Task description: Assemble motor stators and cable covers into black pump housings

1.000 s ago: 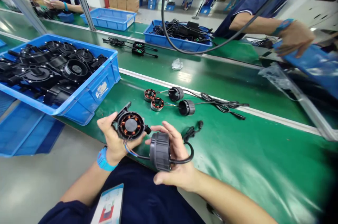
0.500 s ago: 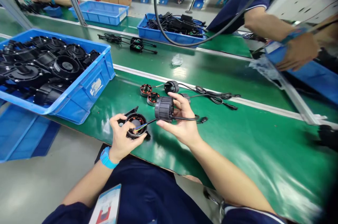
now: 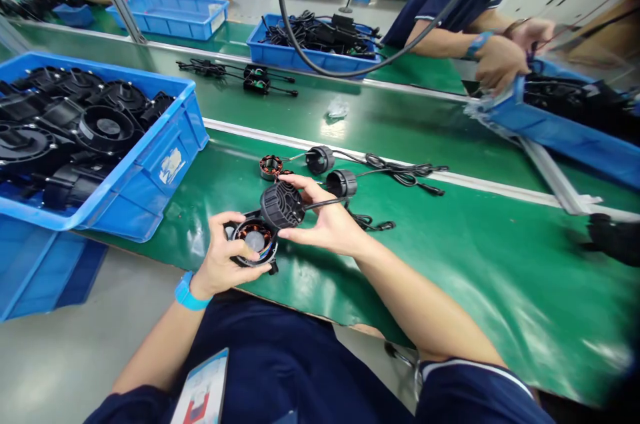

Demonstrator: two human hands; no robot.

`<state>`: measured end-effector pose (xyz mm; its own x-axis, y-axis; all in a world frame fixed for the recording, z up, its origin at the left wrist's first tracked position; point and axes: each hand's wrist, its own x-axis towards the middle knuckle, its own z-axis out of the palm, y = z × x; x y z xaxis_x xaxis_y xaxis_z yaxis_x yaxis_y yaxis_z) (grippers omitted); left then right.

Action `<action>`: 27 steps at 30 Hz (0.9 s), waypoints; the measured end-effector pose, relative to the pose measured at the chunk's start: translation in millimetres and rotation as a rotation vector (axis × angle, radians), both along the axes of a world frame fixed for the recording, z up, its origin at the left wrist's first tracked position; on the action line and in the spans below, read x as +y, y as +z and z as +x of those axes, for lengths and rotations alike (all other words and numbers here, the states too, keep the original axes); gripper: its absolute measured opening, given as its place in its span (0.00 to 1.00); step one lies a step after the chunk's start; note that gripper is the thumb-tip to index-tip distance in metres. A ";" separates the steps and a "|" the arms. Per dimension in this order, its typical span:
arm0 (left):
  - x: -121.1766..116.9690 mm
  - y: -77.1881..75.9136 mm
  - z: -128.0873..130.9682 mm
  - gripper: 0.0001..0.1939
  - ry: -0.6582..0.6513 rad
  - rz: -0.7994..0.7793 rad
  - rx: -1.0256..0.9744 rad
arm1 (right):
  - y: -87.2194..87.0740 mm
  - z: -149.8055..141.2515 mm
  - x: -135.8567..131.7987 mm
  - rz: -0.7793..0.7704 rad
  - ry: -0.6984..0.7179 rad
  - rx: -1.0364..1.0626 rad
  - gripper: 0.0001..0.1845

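The black motor housing [image 3: 256, 241] is held near the front edge of the green bench [image 3: 450, 264], open side up, with copper windings visible around a grey centre disc. The left hand [image 3: 223, 252] grips it from the left, its fingers spread around the rim; one digit reaches into the opening, its tip at the coloured wires [image 3: 266, 251]. The right hand [image 3: 323, 224] holds a ribbed black cap [image 3: 281, 205] tilted over the far right edge of the housing, thumb below and fingers above, parted to the cap's width. Contact between cap and housing cannot be confirmed. A black cable [image 3: 325, 203] extends rightward from the cap.

Beyond the housing lies a copper-wound stator [image 3: 271, 167]; a second beside it is mostly hidden by the right hand. Farther right of the housing are two loose black caps [image 3: 320, 159], with coiled cables [image 3: 400, 172] beyond them.

Left of the housing stands a blue crate [image 3: 145, 177] filled with black housings [image 3: 105, 127]. Well beyond the housing are crumpled clear plastic [image 3: 337, 109], two small circuit units [image 3: 257, 79] and a blue bin [image 3: 310, 64] of black cables. Far to the right, a co-worker's hand [image 3: 500, 64] is at another blue bin [image 3: 565, 134].
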<state>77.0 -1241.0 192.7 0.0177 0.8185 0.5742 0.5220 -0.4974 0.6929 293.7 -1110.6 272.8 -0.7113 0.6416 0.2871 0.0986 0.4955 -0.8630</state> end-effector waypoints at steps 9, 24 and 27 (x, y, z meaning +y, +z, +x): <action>16.3 29.1 -49.9 0.13 -0.127 0.093 0.356 | -3.0 -27.0 2.7 0.202 0.294 -0.069 0.44; 26.1 65.2 -72.8 0.08 -0.430 -0.056 0.637 | -7.0 -40.8 27.7 0.044 0.494 -0.024 0.49; 26.8 68.5 -80.4 0.09 -0.345 0.051 0.519 | -4.1 -43.4 30.3 0.076 0.524 -0.042 0.48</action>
